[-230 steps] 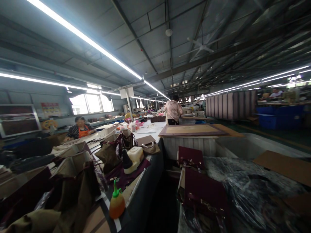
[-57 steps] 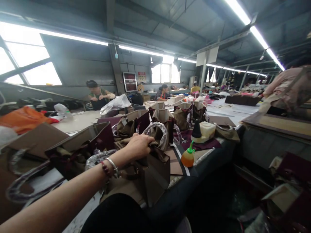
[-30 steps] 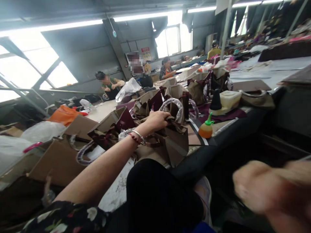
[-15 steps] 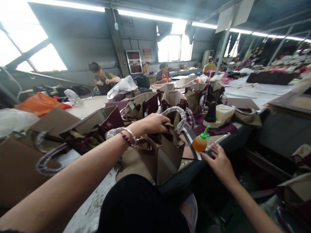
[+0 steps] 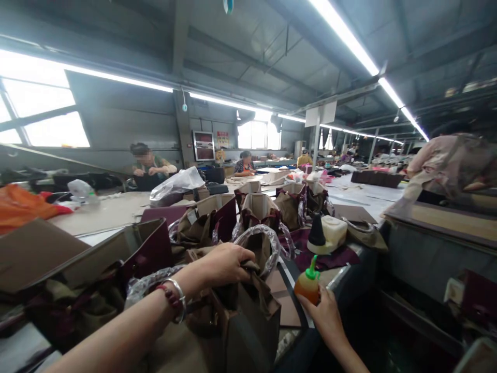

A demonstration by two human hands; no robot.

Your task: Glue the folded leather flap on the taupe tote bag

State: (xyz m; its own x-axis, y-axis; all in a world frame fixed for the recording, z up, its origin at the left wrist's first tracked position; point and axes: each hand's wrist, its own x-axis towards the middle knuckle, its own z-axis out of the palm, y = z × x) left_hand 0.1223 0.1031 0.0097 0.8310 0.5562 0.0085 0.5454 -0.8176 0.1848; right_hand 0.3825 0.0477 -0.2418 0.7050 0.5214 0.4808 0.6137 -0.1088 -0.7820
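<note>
My left hand [image 5: 223,264] is closed on the top edge of a brown handbag [image 5: 248,326] standing at the near edge of the worktable [image 5: 112,207]. A bracelet and a bead string circle that wrist. My right hand [image 5: 324,313] wraps round the lower part of a small orange squeeze bottle [image 5: 307,285] with a green nozzle, just right of the bag. A plastic-wrapped bag handle [image 5: 267,243] arches right behind my left hand.
Several brown and maroon handbags [image 5: 217,220] crowd the table beyond. A white jug with a black cone [image 5: 326,233] sits on maroon cloth. Flat cardboard [image 5: 31,251] lies left. People work at the far side [image 5: 149,166], and one person [image 5: 446,160] stands at right.
My right hand has moved from the table edge up to the orange bottle and closed round it. My left hand has stayed on the bag. The view has tilted upward.
</note>
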